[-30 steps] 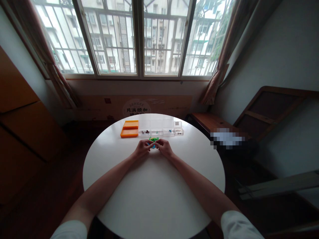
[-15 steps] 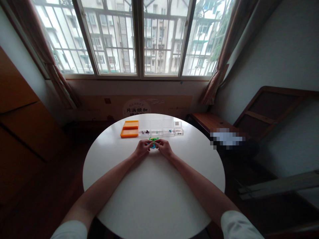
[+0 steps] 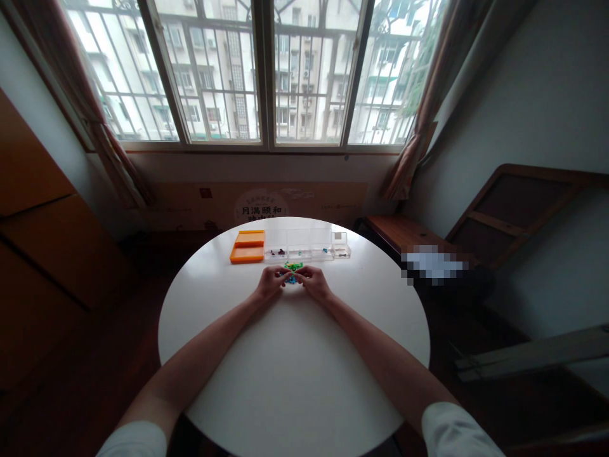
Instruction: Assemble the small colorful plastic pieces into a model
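Note:
A cluster of small green, yellow and blue plastic pieces [image 3: 294, 266] sits between my hands near the far side of the round white table. My left hand [image 3: 273, 280] closes on its left side, thumb and fingers pinched together. From the right, my right hand [image 3: 311, 279] pinches the same cluster, its fingertips almost meeting those of the left. The fingers cover much of the cluster, and single pieces are too small to make out.
Beyond my hands lie an open orange case [image 3: 247, 256] and clear plastic boxes [image 3: 299, 236] holding small dark, green and blue pieces. The white table [image 3: 292, 368] has a curved edge. A wooden bench [image 3: 394, 227] stands right of it.
Both hands stay in place, with only a slight shift of the fingers around the colourful cluster. The case and boxes have not moved.

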Motion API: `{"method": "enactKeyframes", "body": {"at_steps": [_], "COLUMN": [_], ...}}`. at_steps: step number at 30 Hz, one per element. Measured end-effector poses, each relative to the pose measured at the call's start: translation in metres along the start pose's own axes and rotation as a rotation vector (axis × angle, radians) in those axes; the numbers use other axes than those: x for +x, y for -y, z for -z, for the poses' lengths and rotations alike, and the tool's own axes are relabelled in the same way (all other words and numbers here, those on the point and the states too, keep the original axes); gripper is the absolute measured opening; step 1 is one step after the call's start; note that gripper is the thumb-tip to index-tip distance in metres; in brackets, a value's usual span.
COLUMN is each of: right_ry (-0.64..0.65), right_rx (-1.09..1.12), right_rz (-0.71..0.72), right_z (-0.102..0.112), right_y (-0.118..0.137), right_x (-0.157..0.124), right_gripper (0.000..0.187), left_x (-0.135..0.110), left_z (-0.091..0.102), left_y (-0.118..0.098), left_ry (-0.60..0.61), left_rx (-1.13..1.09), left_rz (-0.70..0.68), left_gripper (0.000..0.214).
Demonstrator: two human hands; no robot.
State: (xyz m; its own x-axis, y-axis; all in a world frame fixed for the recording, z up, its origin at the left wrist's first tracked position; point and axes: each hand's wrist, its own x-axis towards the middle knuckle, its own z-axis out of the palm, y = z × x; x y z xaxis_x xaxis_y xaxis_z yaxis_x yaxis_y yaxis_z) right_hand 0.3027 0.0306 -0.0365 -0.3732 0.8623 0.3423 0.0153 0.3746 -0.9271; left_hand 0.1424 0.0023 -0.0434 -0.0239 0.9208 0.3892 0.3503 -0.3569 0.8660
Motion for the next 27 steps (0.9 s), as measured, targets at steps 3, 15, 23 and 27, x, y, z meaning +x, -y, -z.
{"method": "enactKeyframes", "body": {"at_steps": [3, 15, 23, 27], "right_ry": [-0.004, 0.001, 0.008, 0.016], "right_rx": [0.019, 0.037, 0.078, 0.077], "right_rz": [-0.01, -0.019, -0.017, -0.012], "right_z": [0.0, 0.002, 0.003, 0.003], "right_y": [-0.002, -0.005, -0.009, -0.011], "right_x": [0.0, 0.001, 0.003, 0.003], "right_gripper": [0.028, 0.03, 0.025, 0.024], "left_x": [0.001, 0.001, 0.001, 0.001], "left_z": [0.0, 0.0, 0.0, 0.0], "left_y": [0.001, 0.0, 0.002, -0.001], "left_ry": [0.008, 0.036, 0.042, 0.042], "left_rx": [-0.023, -0.045, -0.084, -0.097], "left_rz": [-0.012, -0.013, -0.013, -0.013], "left_gripper": [0.038, 0.038, 0.037, 0.036]}}
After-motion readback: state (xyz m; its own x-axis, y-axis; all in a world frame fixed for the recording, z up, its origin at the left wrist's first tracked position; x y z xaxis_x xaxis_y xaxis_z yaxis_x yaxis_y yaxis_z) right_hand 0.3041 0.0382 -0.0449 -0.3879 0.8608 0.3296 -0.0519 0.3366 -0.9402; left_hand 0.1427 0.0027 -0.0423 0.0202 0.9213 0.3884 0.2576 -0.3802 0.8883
